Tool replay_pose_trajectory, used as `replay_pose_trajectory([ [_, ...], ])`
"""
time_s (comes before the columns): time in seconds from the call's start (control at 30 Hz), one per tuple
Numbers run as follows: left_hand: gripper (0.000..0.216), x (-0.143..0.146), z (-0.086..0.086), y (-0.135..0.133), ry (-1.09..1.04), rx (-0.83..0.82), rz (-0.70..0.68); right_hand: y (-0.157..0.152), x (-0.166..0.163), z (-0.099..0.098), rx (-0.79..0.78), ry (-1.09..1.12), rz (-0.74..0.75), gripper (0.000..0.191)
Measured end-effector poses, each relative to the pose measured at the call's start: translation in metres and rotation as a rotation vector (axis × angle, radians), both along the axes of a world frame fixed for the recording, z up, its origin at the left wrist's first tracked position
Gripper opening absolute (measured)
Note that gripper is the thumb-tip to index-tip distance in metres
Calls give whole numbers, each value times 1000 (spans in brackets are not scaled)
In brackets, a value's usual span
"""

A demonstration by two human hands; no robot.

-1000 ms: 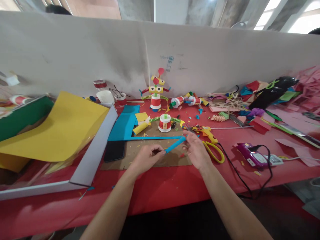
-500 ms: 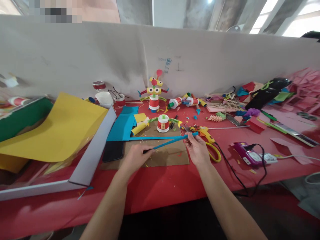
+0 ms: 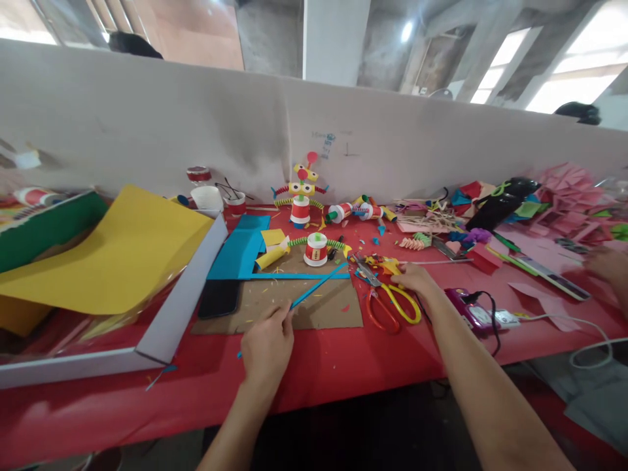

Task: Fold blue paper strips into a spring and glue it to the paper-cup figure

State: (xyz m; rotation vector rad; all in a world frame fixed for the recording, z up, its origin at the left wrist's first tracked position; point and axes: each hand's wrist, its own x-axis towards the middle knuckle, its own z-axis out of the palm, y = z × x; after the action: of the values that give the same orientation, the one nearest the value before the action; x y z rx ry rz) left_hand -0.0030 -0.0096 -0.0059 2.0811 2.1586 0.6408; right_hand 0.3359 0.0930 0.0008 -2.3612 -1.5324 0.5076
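A narrow blue paper strip (image 3: 318, 286) is pinched in my left hand (image 3: 269, 340), slanting up to the right over the cardboard mat (image 3: 314, 315). Another blue strip (image 3: 289, 276) lies flat across that mat. My right hand (image 3: 417, 281) has its fingers closed round a yellow hot glue gun (image 3: 391, 266), whose grip is mostly covered. Just left of it are scissors (image 3: 396, 302) with one red and one yellow handle loop. Beyond the strips stands a red-and-white paper cup figure (image 3: 316, 250) with green folded arms.
At left, yellow sheets (image 3: 118, 255) rest in a white-edged box (image 3: 181, 288). A phone (image 3: 219, 299) lies beside blue paper (image 3: 243, 245). Finished cup figures (image 3: 300, 203) stand near the partition. A purple power socket (image 3: 473, 311) with cables is at right; another person's hand (image 3: 608, 268) shows at the edge.
My right hand has let go of the blue strip and moved right onto the glue gun. My left hand keeps the strip, now lower. The scissors have come into clear view.
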Motion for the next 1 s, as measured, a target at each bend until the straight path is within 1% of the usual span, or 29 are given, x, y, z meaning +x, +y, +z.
replay_pose_trajectory([
  [0.07, 34, 11, -1, 2, 54, 38, 17, 4, -5, 3, 7, 22, -1, 11],
  [0.13, 34, 21, -2, 5, 105, 38, 7, 5, -12, 7, 49, 24, -19, 14],
  [0.27, 32, 30, -2, 7, 161, 56, -36, -8, -27, 14, 154, 2, -70, 35],
  [0.37, 30, 20, -1, -2, 117, 96, -70, -32, -40, 14, 231, 27, -67, 47],
  [0.4, 30, 15, 0, -6, 100, 102, -68, -41, -45, 13, 276, 81, -48, 49],
  [0.43, 30, 9, 0, -10, 90, 104, -56, -51, -51, 12, 341, 193, -26, 52],
  [0.5, 28, -2, 1, -16, 80, 92, -35, -71, -65, 9, 424, 507, 43, 51],
  [0.53, 27, -6, 1, -18, 74, 82, -31, -80, -73, 9, 433, 651, 74, 50],
  [0.57, 26, -10, 1, -18, 65, 68, -35, -89, -81, 8, 433, 747, 102, 48],
  [0.63, 24, -15, 0, -16, 31, 36, -55, -104, -96, 7, 440, 860, 141, 43],
  [0.7, 23, -17, -1, -11, -34, -1, -82, -114, -107, 5, 434, 911, 178, 39],
  [0.8, 22, -18, -4, -5, -155, -27, -111, -123, -117, -1, 390, 921, 221, 29],
  [0.87, 21, -19, -7, -3, -211, -20, -128, -125, -121, -5, 353, 896, 252, 26],
  [1.0, 20, -20, -10, -5, -230, -4, -147, -126, -126, -10, 286, 792, 300, 32],
])
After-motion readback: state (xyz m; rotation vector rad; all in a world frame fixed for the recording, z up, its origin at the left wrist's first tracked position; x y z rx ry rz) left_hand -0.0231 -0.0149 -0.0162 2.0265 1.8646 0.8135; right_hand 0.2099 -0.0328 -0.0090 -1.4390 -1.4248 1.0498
